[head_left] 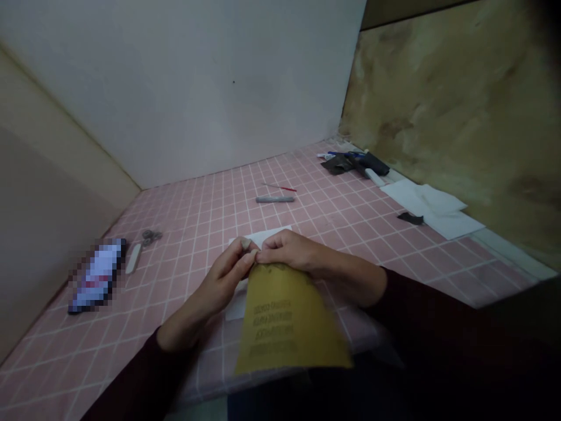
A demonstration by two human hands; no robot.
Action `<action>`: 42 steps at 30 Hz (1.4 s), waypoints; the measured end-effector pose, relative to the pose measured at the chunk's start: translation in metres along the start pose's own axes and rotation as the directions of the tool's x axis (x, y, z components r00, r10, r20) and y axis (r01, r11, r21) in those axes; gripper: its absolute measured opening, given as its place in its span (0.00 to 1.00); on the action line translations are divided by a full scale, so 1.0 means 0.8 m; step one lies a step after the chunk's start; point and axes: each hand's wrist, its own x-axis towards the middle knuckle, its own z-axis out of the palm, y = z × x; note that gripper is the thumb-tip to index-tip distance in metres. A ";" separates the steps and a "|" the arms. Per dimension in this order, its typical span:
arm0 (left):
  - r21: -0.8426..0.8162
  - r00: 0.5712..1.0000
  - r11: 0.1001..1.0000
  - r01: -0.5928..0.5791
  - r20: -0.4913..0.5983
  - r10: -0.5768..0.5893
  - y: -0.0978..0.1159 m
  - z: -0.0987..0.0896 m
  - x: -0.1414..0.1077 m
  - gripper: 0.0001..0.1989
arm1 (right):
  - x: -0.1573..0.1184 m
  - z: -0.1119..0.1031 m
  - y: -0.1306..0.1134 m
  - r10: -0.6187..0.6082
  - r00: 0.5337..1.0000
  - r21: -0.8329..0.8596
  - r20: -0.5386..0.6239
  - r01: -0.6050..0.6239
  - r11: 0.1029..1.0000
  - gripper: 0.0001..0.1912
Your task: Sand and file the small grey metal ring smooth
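A yellow sheet of sandpaper [287,316] with dark printed lettering hangs down toward me over the table's front edge. At its far end, the fingers of my right hand [291,251] are closed on it. My left hand [228,272] meets the right one there, its thumb and fingers pinched together at the sheet's far left corner. Whether something small is also between the fingertips is hidden. Under my hands, a white sheet of paper [272,233] lies on the table.
The table has a pink tiled cover [197,216]. Beyond my hands lie a grey rod [274,199] and a thin red-handled tool [287,189]. A phone [99,275], a white stick [134,258] and a grey lump [151,235] are left. Dark pieces [339,164] and white papers [423,199] lie right.
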 end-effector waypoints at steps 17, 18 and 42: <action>0.130 0.998 0.990 -0.053 0.042 0.048 0.006 -0.002 0.000 0.10 | -0.003 0.001 -0.007 0.046 0.995 0.065 0.087 -0.052 0.997 0.10; 0.063 0.998 0.998 -0.003 0.058 0.000 0.002 -0.004 0.002 0.11 | -0.003 0.001 -0.008 -0.020 1.000 -0.046 0.007 0.021 0.999 0.11; 0.168 1.000 0.986 -0.013 0.031 0.008 0.009 -0.010 0.002 0.09 | 0.007 -0.003 0.001 0.103 0.974 0.229 0.203 -0.149 0.962 0.13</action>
